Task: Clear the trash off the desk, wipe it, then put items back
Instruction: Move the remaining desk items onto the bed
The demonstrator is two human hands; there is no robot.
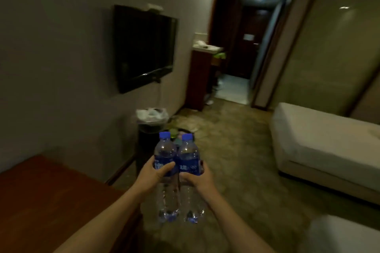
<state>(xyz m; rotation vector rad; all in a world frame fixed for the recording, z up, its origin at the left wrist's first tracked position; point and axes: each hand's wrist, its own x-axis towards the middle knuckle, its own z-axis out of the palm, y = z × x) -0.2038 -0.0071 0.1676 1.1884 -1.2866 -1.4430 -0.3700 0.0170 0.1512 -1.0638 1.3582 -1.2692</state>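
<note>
Plastic bottles (176, 170) upright — one per grip, arms outstretched.

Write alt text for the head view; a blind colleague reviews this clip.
A person holds two upright blue-capped water bottles side by side, the left hand gripping the left bottle and the right hand the right bottle, above the carpet beside a wooden desk, facing a lined trash bin.

I'm looking into a hotel room. A television (144, 47) hangs on the wall, a white bed (324, 150) stands opposite, and a short entry hall leads to a dark door (249, 41).
</note>
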